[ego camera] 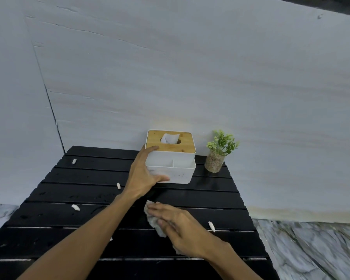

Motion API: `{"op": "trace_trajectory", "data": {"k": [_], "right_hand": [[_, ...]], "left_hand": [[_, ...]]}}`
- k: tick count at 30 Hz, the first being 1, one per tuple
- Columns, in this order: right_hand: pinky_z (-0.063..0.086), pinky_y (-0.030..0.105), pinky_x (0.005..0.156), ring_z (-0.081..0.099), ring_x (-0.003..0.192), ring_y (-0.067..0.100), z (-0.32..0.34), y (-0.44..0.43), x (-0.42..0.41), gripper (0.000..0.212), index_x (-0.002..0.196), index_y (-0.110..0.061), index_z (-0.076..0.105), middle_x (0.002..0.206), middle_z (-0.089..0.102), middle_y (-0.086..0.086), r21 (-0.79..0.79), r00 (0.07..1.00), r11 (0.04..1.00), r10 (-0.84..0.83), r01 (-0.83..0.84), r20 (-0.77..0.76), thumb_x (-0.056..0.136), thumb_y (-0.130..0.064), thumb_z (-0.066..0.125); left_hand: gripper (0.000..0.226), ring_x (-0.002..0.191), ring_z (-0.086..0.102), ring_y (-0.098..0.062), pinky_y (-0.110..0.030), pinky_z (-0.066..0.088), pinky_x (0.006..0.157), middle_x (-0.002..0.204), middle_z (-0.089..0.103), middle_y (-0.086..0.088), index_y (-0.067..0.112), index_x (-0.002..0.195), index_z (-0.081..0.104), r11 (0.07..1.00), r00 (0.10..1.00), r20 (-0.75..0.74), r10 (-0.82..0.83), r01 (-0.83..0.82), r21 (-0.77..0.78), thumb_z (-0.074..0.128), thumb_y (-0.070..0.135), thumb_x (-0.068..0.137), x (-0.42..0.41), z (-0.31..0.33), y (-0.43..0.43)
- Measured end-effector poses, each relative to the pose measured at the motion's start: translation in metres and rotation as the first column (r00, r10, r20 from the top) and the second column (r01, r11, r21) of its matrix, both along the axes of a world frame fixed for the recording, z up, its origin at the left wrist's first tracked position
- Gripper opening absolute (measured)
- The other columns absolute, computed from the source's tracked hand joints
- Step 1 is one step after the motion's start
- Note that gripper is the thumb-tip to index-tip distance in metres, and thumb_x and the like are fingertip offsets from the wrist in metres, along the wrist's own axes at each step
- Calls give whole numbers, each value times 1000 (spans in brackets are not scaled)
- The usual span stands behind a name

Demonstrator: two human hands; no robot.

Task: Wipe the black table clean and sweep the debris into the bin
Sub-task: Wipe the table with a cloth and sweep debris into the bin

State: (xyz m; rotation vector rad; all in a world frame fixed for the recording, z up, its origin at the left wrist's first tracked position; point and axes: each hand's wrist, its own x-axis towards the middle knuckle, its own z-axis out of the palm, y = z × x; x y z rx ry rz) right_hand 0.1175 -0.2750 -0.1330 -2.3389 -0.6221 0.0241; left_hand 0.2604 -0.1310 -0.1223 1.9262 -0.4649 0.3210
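While the left hand (141,174) clasps the tissue box (171,158) at the desk's (89,219) rear, the right hand (182,229) presses flat on a crumpled cloth (153,221); the nearest scrap (211,226) lies just right, its length running front-to-back.

Black slatted table (89,245) set against a pale wall. Resting on it: a white tissue box (175,168) with wooden lid, a small potted plant (217,158) just beside it, a crumpled cloth (153,220), and 4 white scraps (75,207) scattered apart.
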Motion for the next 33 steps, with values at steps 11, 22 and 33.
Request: {"op": "trace_trajectory", "data": {"k": [11, 22, 33], "right_hand": [[28, 31, 122, 15, 149, -8, -8, 1, -5, 47, 155, -33, 34, 160, 28, -26, -80, 1000, 996, -31, 31, 0, 108, -32, 40], [26, 23, 121, 22, 147, -7, -14, 6, -6, 45, 153, -28, 39, 159, 34, -19, -81, 993, 991, -102, 107, 65, 108, -28, 38], [29, 27, 116, 38, 142, 20, -12, 82, 24, 42, 147, -4, 44, 153, 43, 8, -17, 846, 847, -528, 531, 71, 109, -18, 33]], "left_hand": [[100, 123, 41, -7, -27, 38, 103, 138, 44, 12, 39, 133, 43, 998, 999, -44, -6, 9, 67, 96, 35, 48, 10, 2, 2], [130, 146, 22, -16, -53, 30, 114, 160, 18, 7, 49, 148, 6, 995, 991, -135, -19, 33, 99, 89, 59, 49, 3, 20, 22], [56, 138, 36, -14, -39, 32, 112, 152, 37, 7, 34, 145, 34, 965, 967, -135, 214, -188, 184, 43, 57, 94, -73, 18, 196]]}}
